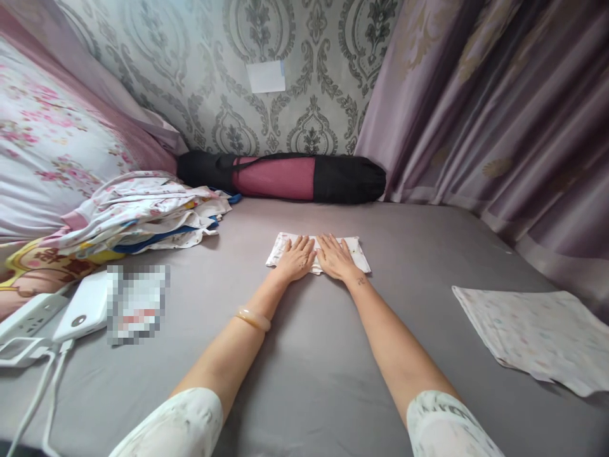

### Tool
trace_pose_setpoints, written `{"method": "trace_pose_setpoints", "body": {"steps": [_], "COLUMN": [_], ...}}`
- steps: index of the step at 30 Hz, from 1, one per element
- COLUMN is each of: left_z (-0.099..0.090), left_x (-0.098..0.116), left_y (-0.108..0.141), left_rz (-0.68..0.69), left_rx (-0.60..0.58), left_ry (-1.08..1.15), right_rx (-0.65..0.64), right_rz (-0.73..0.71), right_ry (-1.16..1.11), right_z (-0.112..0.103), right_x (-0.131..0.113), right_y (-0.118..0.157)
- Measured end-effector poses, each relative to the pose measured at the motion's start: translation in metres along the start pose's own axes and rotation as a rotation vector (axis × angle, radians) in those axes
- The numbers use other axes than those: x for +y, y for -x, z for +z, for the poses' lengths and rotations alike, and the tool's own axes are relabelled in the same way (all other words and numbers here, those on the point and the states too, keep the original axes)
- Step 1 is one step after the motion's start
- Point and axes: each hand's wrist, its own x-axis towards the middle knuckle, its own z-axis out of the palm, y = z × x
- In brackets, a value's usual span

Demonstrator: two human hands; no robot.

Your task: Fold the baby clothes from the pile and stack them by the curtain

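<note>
A small folded cloth (358,249), white with a fine print, lies flat on the grey sheet in front of me. Both palms rest on top of it, side by side. My left hand (297,257) covers its left half, fingers stretched out and pointing away from me. On the right half lies my right hand (335,255), also flat with extended fingers, its thumb close to the left thumb. The middle of the cloth is hidden beneath the hands. Neither hand grips anything.
A larger folded printed cloth (537,330) lies at the right. At the left are a pile of printed clothes (143,209), a power strip (35,317), a white power bank (88,304) and cables (54,387). A black and maroon rolled bag (276,176) lies along the patterned wall.
</note>
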Motion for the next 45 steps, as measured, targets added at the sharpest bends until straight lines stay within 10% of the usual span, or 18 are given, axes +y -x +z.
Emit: {"method": "trace_pose_setpoints", "body": {"steps": [15, 23, 45], "left_z": [-0.023, -0.013, -0.004], "left_x": [-0.014, -0.014, -0.002], "left_y": [-0.001, -0.01, -0.003], "left_rz": [0.052, -0.041, -0.055], "left_rx": [-0.169, 0.135, 0.042], "left_ry": [0.198, 0.136, -0.004], "right_rx": [-0.015, 0.089, 0.039], "right_rz": [0.028, -0.04, 0.115], "right_ry": [-0.136, -0.004, 0.02], "right_z": [-0.005, -0.002, 0.005], "right_x": [0.007, -0.018, -0.008], "right_y": [-0.007, -0.005, -0.002]}}
